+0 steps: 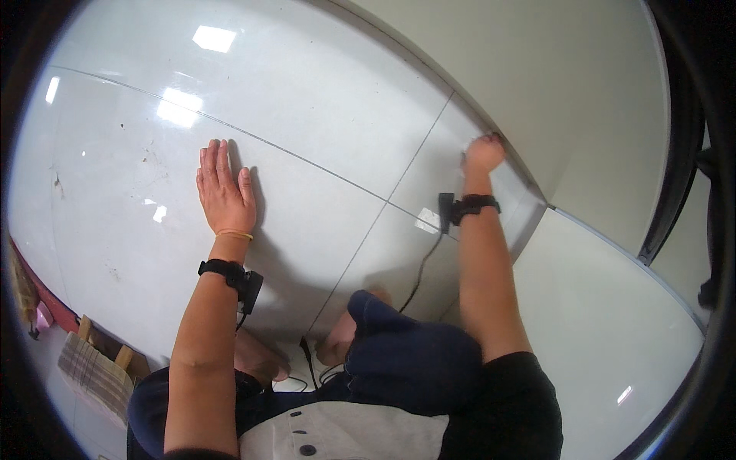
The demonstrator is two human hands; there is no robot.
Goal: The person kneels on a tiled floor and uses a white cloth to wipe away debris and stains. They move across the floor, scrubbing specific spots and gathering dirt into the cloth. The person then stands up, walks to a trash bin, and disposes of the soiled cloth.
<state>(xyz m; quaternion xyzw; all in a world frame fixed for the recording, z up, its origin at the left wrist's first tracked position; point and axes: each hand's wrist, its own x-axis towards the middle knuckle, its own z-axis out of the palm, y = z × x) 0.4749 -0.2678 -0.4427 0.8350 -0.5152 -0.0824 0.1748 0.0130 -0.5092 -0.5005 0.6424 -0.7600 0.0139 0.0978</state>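
Observation:
My left hand (226, 195) lies palm down on the glossy white tiled floor (310, 190), its fingers pointing away from me and the thumb apart. A thin yellow band (234, 234) circles that wrist. Over at the right, my right hand (485, 154) is closed at the foot of the pale wall panel (535, 86). A white crumpled piece (465, 158), perhaps tissue, shows at its edge; the hand is blurred and covers most of it. Between that hand and my knee, a pale patch (428, 221) that looks like thin paper is on the floor.
Black wrist straps carry small devices (250, 292) (446, 212), with a cable (422, 270) trailing from the right one. A second panel (604, 322) meets the wall in a corner. At lower left stands a plaid-cushioned stool (95, 376). Dark specks and smudges (150, 161) mark the floor.

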